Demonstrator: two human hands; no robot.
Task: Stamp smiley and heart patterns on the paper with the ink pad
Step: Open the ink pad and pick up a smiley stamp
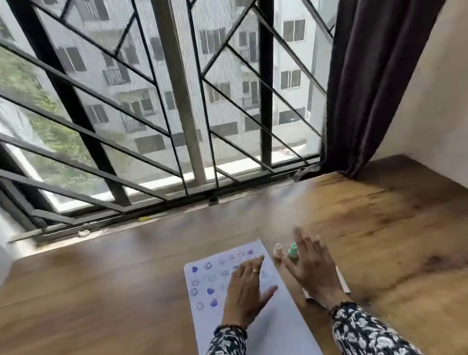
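Stamping sheet, two stampers, both your hands open.

Your left hand lies flat, fingers spread, on the white paper, which sits on the wooden table and bears purple hearts and smiley prints. Your right hand, open and holding nothing, hovers beside the green stamper and pale stamper, both standing just right of the paper. The ink pad cannot be made out.
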